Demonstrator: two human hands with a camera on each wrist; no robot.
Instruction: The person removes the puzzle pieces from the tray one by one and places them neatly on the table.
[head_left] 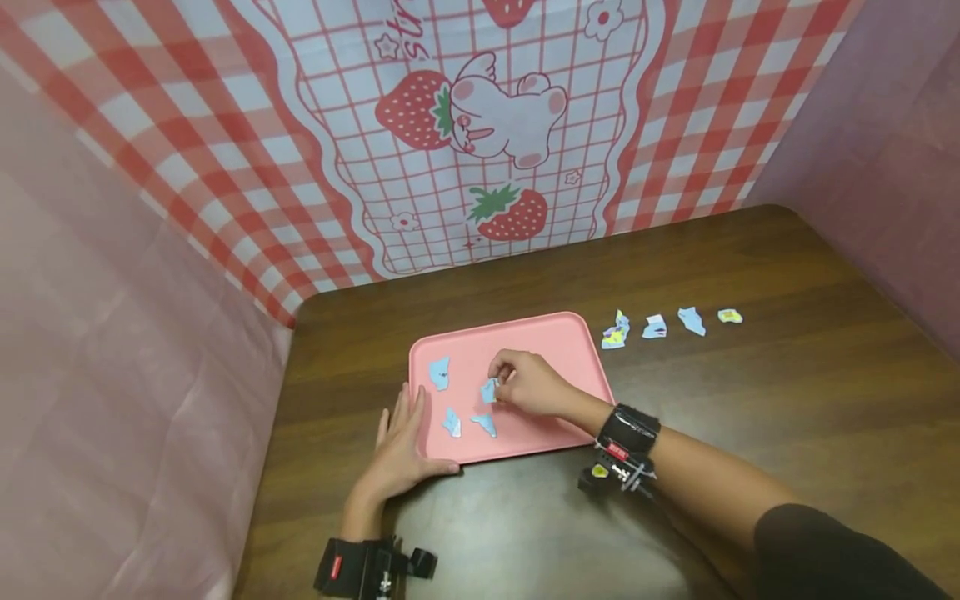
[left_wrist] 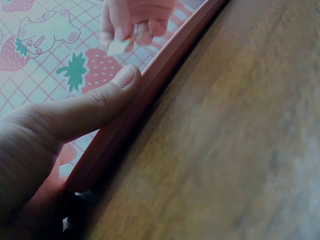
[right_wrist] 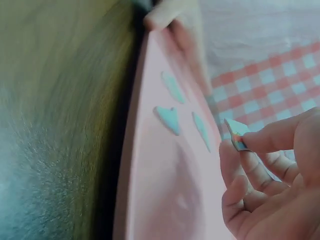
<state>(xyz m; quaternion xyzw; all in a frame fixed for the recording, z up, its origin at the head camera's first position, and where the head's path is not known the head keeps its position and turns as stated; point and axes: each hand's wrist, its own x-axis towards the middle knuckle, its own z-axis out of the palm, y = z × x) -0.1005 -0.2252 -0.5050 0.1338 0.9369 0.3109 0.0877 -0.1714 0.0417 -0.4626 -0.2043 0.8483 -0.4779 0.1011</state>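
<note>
In the head view a pink tray [head_left: 540, 342] lies on the wooden table. My right hand [head_left: 531, 383] is over its middle, pinching a small light-blue piece [head_left: 489, 391] between thumb and fingertips; the right wrist view shows this piece [right_wrist: 236, 134] held above the tray. My left hand [head_left: 397, 458] rests around the tray's near left corner, fingers straight along the left side. Its thumb [left_wrist: 100, 107] lies along the near rim. Three other light-blue pieces are in the tray: one at the upper left [head_left: 439, 373], and a lower pair, the left piece [head_left: 452, 422] and the right piece [head_left: 485, 425].
Right of the tray, several irregular pieces lie in a row on the table: a yellow-and-blue piece [head_left: 615, 333], a blue-and-white piece [head_left: 655, 327], a blue piece [head_left: 692, 321] and a small yellow piece [head_left: 730, 316]. A strawberry-patterned cloth [head_left: 510, 125] hangs behind the table [head_left: 337, 333].
</note>
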